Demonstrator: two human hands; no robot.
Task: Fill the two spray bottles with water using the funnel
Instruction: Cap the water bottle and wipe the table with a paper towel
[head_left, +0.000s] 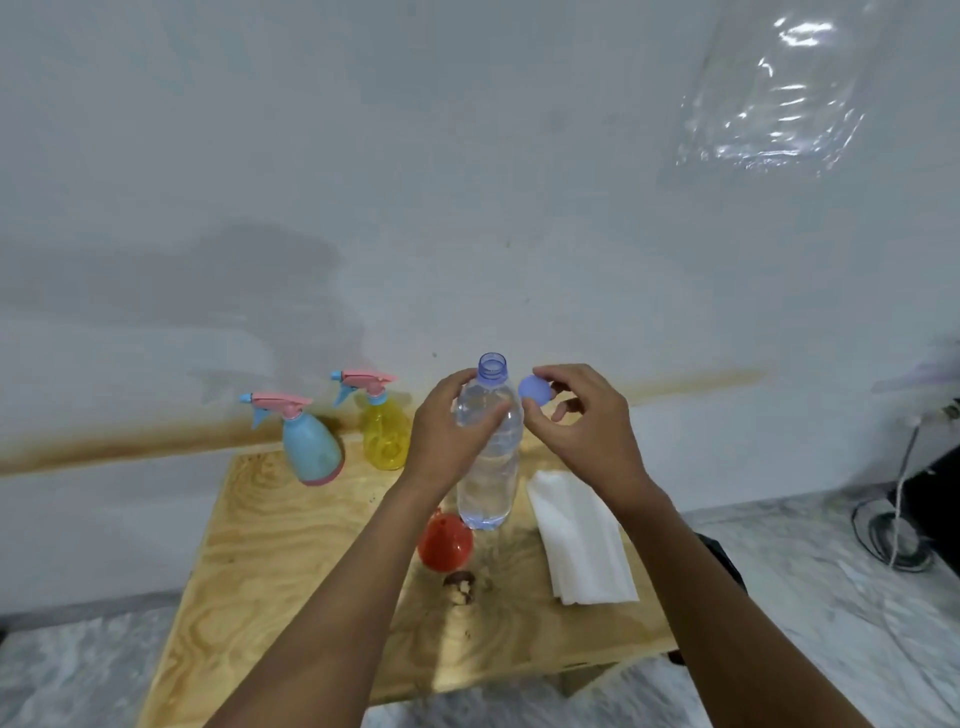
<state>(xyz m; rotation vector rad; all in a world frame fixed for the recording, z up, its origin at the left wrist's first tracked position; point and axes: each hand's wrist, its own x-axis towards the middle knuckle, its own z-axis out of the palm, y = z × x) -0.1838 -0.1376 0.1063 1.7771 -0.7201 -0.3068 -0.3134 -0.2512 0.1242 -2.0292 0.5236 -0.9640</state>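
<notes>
Indoors, plywood table (270, 545), funnel (445, 540), stained wall (363, 182)

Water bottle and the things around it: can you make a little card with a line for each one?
water bottle: upright on the table, open, left hand holds it
cap: off, pinched by right hand
blue spray bottle: upright, far left, top on
yellow spray bottle: upright beside the blue one, top on
funnel: red, lying by the water bottle, untouched
napkins: white stack right of the water bottle
</notes>
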